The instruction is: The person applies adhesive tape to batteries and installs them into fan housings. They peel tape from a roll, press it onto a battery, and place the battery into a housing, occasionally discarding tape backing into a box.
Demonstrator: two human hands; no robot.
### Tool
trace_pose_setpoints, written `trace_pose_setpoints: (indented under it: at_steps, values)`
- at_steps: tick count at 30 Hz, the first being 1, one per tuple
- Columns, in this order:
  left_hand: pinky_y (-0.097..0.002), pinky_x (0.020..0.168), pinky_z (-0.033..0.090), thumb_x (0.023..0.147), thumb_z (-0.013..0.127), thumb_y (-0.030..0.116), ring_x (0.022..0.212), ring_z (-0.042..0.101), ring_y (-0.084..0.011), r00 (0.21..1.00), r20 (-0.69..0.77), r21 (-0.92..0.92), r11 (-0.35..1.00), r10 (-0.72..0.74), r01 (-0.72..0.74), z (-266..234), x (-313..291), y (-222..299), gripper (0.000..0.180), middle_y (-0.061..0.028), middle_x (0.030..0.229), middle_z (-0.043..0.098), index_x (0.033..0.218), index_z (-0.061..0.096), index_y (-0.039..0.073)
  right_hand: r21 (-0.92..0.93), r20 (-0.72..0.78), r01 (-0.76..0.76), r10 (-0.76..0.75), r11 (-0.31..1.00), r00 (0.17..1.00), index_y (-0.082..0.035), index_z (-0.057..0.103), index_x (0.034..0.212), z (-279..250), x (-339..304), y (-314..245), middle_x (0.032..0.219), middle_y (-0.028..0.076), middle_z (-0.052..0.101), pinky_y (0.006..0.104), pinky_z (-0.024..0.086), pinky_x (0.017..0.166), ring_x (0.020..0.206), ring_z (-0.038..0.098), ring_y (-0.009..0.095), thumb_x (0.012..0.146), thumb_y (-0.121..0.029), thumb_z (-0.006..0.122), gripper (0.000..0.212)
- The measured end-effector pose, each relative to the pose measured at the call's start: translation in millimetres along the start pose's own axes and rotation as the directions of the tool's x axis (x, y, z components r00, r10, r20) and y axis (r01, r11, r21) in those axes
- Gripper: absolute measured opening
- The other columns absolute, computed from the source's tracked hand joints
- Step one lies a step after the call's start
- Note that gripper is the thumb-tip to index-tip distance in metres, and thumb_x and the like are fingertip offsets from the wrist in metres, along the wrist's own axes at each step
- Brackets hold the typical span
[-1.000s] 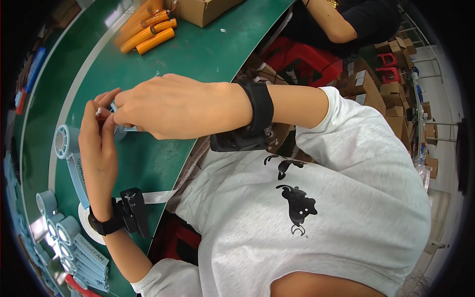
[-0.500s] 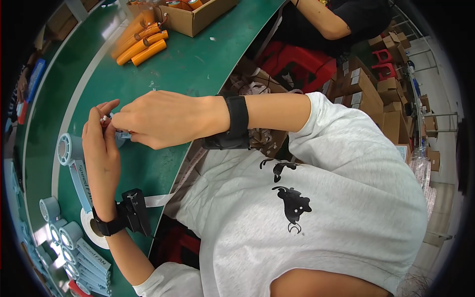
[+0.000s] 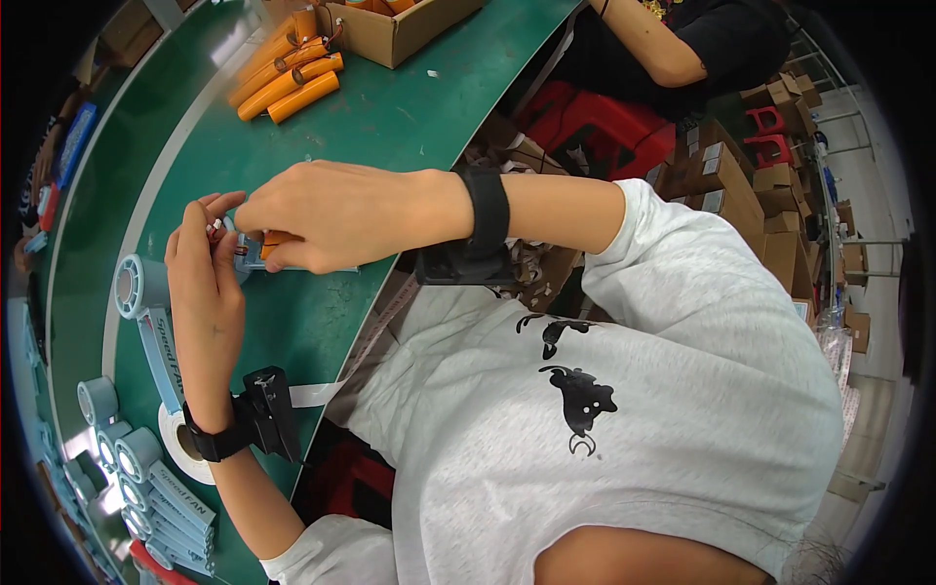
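Observation:
My left hand is closed on a light blue fan housing, near a small white connector with thin dark and red wires. From the right my right hand reaches over the same housing, palm down, its fingers closed on an orange battery. The battery lies at the housing, mostly covered by the right fingers; how deep it sits inside I cannot tell. Beside my left wrist lies another light blue handheld fan piece with a round grille and a printed handle.
Several orange batteries with wires lie at the far side of the green table, beside a cardboard box. Several light blue fan pieces and a white tape roll lie at near left. A co-worker's arm and red stool are beyond.
The orange battery under my right fingers shows more now. My right hand has shifted slightly up, and the white connector by my left fingers is plainer to see. The view has shifted a little.

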State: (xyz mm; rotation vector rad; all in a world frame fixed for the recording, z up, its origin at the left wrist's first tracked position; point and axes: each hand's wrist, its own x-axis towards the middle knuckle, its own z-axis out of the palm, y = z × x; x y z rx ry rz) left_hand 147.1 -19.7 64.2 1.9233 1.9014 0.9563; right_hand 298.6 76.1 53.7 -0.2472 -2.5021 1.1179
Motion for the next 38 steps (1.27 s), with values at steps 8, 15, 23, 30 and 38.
trace_pose_setpoints:
  at_steps: [8,15,23,30,38]
  values:
    - [-0.0310,0.077,0.042,0.087,0.042,0.000,0.084,0.050,-0.0230,1.000,0.018,-0.026,1.000,-0.017,0.017,-2,1,1,0.023,-0.0120,0.100,0.056,0.109,0.050,0.000,0.059,0.138,0.087,-0.094,0.994,0.986,0.000,0.062,0.092,-6,13,10,0.071,0.014,0.060,0.0365,0.044,0.062,0.069,0.059,0.029,0.075,-0.016,0.063,0.023]
    - [-0.0265,0.074,0.041,0.087,0.043,-0.002,0.077,0.045,-0.0169,0.999,0.051,-0.117,0.993,0.003,0.003,-5,2,-3,0.024,-0.0093,0.099,0.057,0.109,0.051,-0.001,-0.078,0.039,0.091,-0.088,0.993,0.995,-0.003,0.064,0.095,1,3,12,0.073,0.014,0.061,0.0372,0.045,0.066,0.074,0.059,0.029,0.079,-0.023,0.060,0.027]
    - [-0.0252,0.075,0.042,0.088,0.042,-0.001,0.077,0.045,-0.0148,0.997,0.071,-0.108,0.994,0.002,0.005,0,-2,3,0.024,-0.0087,0.109,0.057,0.111,0.049,-0.002,-0.115,0.190,-0.173,0.193,0.978,0.963,-0.007,0.065,0.101,-3,-12,1,0.085,0.014,0.062,0.0355,0.046,0.068,0.077,0.061,0.026,0.080,-0.022,0.060,0.026]
    - [-0.0304,0.097,0.032,0.090,0.042,0.003,0.117,0.042,-0.0225,0.995,0.045,-0.217,0.973,0.094,-0.082,-3,-6,-12,0.027,-0.0126,0.123,0.051,0.116,0.045,0.000,0.538,-0.224,-0.125,0.284,0.834,0.932,0.001,0.063,0.093,34,-17,18,0.086,0.015,0.064,0.0299,0.047,0.069,0.081,0.062,0.021,0.070,-0.010,0.068,0.026]
    - [-0.0415,0.103,0.025,0.086,0.047,0.021,0.126,0.035,-0.0319,0.960,0.171,-0.352,0.924,0.222,-0.151,-20,-114,76,0.040,-0.0186,0.135,0.038,0.121,0.045,0.002,0.362,-0.058,-0.244,0.283,0.900,0.957,0.002,0.061,0.095,25,2,41,0.089,0.012,0.065,0.0295,0.048,0.071,0.081,0.062,0.022,0.066,-0.014,0.071,0.035]
